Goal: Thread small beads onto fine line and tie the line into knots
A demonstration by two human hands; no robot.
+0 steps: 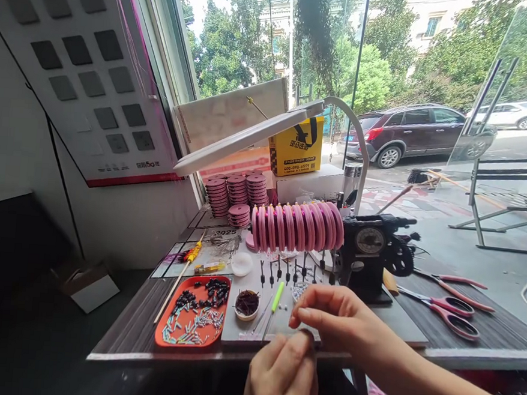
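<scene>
My left hand [282, 373] is closed low at the table's front edge, its fingers curled in a pinch. Just above it, my right hand [336, 314] bends its fingers and thumb together close to the left one. Whatever they hold is too small to make out. Beyond them, a row of pink spools [297, 227] sits on a black winding machine [369, 247] with a dial, and several small black weights [287, 276] hang below. Close by lie a lime-green stick [277, 297] and a small round tub of dark short pieces [247, 304].
An orange tray [160, 335] with black beads and small tubes stands at the left. Stacked pink spools [218, 197] are behind. A white lamp [249, 139] arches over the table. Scissors [454, 313] and pliers [460, 286] lie right; a yellow box [296, 151] stands at the back.
</scene>
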